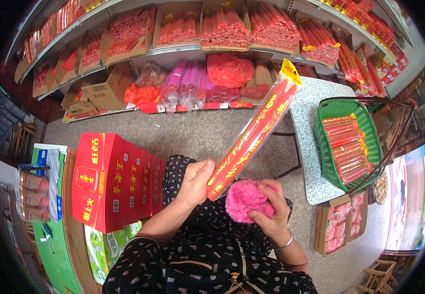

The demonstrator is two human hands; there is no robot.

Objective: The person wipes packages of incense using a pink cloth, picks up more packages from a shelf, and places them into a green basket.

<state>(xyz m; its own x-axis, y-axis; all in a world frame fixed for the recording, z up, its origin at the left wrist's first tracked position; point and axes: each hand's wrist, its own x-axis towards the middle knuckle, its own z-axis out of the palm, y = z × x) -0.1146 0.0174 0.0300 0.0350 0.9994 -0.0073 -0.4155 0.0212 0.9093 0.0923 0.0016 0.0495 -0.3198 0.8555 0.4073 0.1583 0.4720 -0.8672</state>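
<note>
My left hand (197, 180) grips the lower end of a pair of long red candles (254, 141) in a clear plastic sleeve. Gold characters run along the candles, and a yellow header tag (290, 72) tops the sleeve, which tilts up to the right. A fluffy pink cloth (250, 201) is bunched in my right hand (274, 211), just beside the candles' lower end. Whether the cloth touches the sleeve is hard to tell.
To the right, a green woven basket (326, 150) with several wrapped red packs stands on a speckled table (306, 176). Red drink cartons (124, 183) are at my left. Shelves (183, 47) ahead hold boxes of red sticks. Cardboard boxes (321, 235) and a wooden stool (378, 275) sit on the floor.
</note>
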